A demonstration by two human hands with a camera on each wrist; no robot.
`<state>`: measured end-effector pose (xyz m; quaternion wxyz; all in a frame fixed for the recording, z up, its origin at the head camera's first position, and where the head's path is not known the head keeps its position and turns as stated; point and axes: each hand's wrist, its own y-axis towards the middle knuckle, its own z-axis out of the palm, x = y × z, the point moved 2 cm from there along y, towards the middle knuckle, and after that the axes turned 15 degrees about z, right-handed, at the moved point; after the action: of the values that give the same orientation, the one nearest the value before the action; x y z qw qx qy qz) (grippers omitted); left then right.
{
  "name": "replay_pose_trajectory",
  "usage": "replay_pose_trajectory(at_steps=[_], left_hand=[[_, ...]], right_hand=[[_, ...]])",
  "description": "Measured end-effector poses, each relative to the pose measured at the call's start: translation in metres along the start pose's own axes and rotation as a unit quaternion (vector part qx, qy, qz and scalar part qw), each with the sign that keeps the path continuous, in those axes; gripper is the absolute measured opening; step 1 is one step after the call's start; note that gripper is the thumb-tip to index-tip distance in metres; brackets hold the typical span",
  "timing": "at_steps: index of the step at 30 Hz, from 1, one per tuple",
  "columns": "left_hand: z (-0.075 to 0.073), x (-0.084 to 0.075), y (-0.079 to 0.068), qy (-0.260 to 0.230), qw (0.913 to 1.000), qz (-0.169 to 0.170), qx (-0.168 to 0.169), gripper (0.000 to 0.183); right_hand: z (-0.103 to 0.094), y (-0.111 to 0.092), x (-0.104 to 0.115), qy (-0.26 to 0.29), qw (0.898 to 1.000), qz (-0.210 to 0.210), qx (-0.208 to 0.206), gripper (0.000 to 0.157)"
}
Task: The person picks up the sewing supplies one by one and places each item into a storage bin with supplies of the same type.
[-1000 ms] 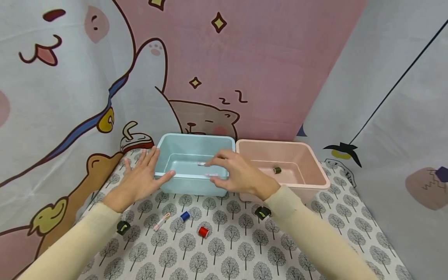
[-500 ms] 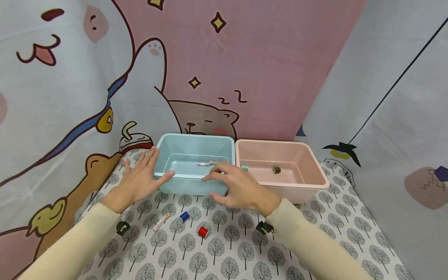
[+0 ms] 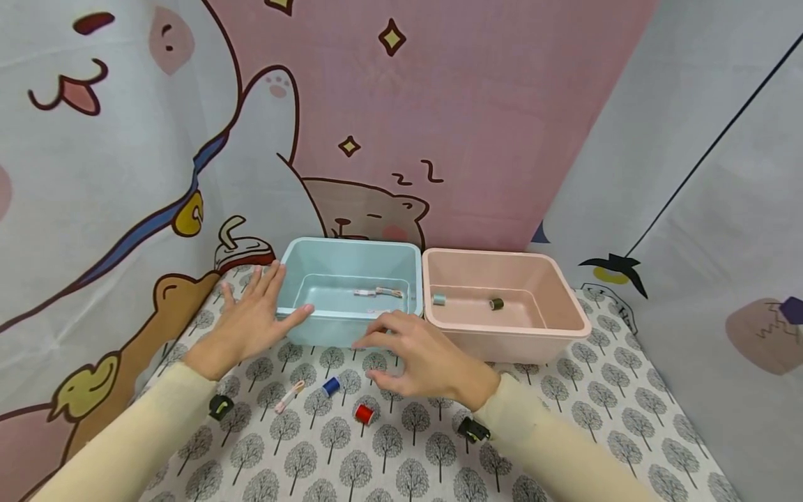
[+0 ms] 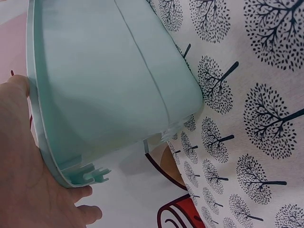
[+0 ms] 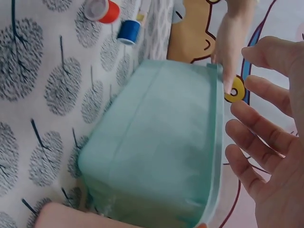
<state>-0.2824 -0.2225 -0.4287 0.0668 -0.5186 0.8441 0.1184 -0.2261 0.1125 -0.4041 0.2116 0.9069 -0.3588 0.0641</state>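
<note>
My left hand (image 3: 247, 324), fingers straight, rests on the left rim of a light blue bin (image 3: 348, 329). In front of that bin's right end hovers my right hand (image 3: 426, 359), its fingers loosely bent and holding nothing. Inside the blue bin lie small bundles of thread (image 3: 389, 292), one partly hidden behind the front rim. On the cloth below my hands are a red thread spool (image 3: 364, 415), a blue thread spool (image 3: 331, 387) and a pale pink thread bundle (image 3: 290, 397). The right wrist view shows the right palm and spread fingers beside the blue bin.
A pink bin (image 3: 502, 333) stands against the blue bin's right side. It contains a pale teal spool (image 3: 438, 300) and a dark green spool (image 3: 496, 304). A tree-print cloth (image 3: 389, 460) covers the table, and a cartoon curtain (image 3: 477, 125) hangs behind.
My right hand has moved from over the blue bin back toward me, below its front rim. A thread bundle now lies in view inside the bin. The left hand stays put.
</note>
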Motion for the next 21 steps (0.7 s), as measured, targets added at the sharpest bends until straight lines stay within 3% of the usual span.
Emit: replay_pose_trajectory(at_steps=[6,21], left_hand=[[0.0,0.001,0.0,-0.001,1.0,0.0,-0.002,0.117],[0.001,0.001,0.0,0.001,1.0,-0.001,-0.001,0.117]], right_hand=[[0.015,-0.008,0.003,-0.009,1.0,-0.005,0.01,0.046],[0.058,-0.029,0.001,-0.007,0.992,0.041,0.117,0.053]])
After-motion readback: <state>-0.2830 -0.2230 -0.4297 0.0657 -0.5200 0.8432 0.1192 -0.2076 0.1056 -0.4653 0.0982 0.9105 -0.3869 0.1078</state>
